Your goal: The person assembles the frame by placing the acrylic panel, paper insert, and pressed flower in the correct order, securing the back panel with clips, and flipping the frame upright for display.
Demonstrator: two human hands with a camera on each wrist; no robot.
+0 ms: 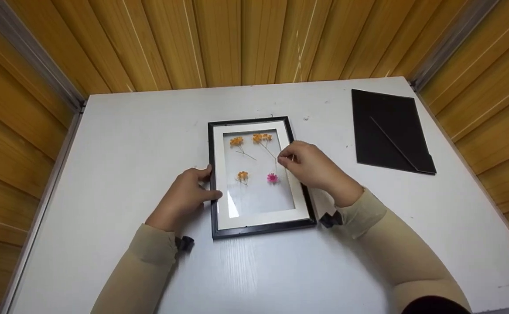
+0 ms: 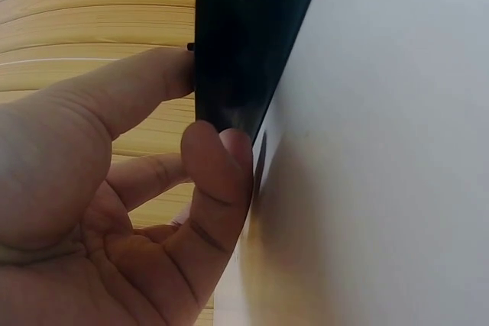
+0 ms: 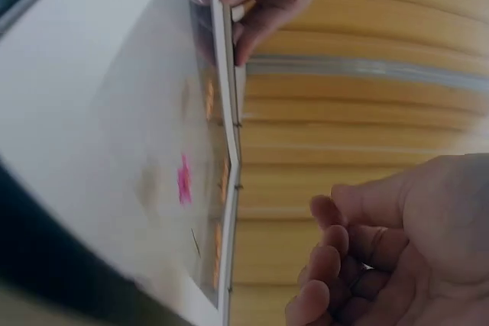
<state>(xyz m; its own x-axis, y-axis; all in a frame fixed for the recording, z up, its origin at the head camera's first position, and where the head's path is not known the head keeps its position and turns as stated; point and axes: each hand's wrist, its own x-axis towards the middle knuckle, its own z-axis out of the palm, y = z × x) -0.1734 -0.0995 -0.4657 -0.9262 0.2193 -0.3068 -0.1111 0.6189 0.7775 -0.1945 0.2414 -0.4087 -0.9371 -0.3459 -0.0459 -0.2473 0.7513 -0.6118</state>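
A black picture frame (image 1: 263, 226) with a white mat lies on the table, with orange dried flowers (image 1: 236, 141) on thin stems inside its window. One pink flower (image 1: 272, 178) rests at the window's lower right. My left hand (image 1: 185, 192) grips the left side, thumb over the top edge and fingers at the outer side; the left wrist view shows this black edge (image 2: 237, 43) between them. Above the right side hovers my right hand (image 1: 310, 165), its fingers loosely curled near a stem. In the right wrist view nothing shows between its fingertips (image 3: 327, 209).
A black backing board (image 1: 389, 135) with a slanted stand leg lies at the table's right. Small specks dot the white table (image 1: 141, 139) beyond the frame. Wood-patterned walls (image 1: 219, 43) rise at the back and sides.
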